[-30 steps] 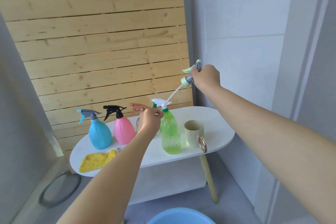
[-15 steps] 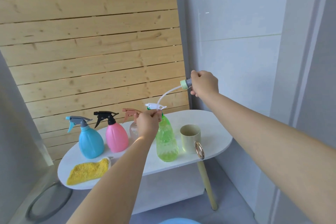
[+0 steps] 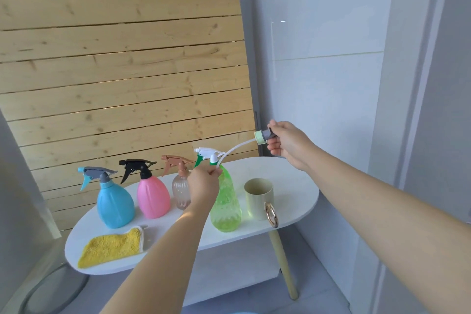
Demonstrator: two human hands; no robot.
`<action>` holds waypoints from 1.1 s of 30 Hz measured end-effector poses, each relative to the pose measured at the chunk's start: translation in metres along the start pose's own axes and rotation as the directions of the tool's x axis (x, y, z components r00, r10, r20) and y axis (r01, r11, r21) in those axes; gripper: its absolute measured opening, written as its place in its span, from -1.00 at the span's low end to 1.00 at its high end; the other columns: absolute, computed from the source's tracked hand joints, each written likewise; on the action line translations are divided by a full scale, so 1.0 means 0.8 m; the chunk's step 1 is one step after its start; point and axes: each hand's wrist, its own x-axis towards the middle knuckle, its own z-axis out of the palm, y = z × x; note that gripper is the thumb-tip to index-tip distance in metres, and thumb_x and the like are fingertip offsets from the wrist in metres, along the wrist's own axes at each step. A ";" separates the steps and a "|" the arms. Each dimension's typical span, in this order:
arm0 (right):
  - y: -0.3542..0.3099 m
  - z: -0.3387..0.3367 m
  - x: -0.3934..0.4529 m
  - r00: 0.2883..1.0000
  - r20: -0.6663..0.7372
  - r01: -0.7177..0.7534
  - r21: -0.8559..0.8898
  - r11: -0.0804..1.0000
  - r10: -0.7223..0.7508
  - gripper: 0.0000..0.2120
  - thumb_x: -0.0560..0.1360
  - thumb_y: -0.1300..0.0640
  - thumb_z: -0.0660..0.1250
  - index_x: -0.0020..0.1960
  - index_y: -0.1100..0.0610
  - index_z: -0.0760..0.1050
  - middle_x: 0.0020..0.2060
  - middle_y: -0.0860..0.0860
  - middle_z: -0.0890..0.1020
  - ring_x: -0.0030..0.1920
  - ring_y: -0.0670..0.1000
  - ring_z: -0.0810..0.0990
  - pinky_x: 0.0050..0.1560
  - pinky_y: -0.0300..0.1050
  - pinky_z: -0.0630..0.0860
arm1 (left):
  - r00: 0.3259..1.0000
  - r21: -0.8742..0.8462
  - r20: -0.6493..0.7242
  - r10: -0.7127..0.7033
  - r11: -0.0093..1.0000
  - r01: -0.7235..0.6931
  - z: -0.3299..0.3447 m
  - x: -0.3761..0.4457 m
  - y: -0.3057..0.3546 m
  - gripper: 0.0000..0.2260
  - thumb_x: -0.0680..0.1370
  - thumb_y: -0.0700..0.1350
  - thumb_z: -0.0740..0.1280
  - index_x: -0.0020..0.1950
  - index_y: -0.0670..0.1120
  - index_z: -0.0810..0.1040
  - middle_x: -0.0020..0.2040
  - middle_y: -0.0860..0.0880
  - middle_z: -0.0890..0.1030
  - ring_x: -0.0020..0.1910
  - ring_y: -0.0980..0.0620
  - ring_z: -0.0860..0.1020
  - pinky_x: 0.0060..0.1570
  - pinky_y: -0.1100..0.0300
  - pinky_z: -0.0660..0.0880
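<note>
Blue bottle, pink bottle, green bottle (translucent, diamond-textured), yellow cloth, white table.

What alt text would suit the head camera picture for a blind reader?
A right hand holds a loose spray head; its white tube curves down to the left hand, which pinches it beside a green bottle. The white table bears a blue bottle, a pink bottle, a clear bottle, a cup and a yellow cloth.

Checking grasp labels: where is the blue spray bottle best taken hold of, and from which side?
Probably the narrow neck under the grey trigger of the blue spray bottle, coming from the near side: it stands upright, its body bulges wide, and the pink bottle stands close on its right.
</note>
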 end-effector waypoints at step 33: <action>-0.004 0.137 0.040 0.910 0.414 0.404 -0.901 -0.158 -0.033 -0.72 0.51 -0.22 0.23 0.16 -0.20 0.55 0.06 -0.10 0.51 0.19 0.02 0.40 0.08 -0.13 0.37 | 0.999 -0.273 0.033 0.040 0.962 -0.029 0.017 -0.002 -0.059 -0.65 0.52 -0.10 0.39 0.29 -0.10 0.48 0.05 0.07 0.54 0.16 0.05 0.50 0.20 0.06 0.44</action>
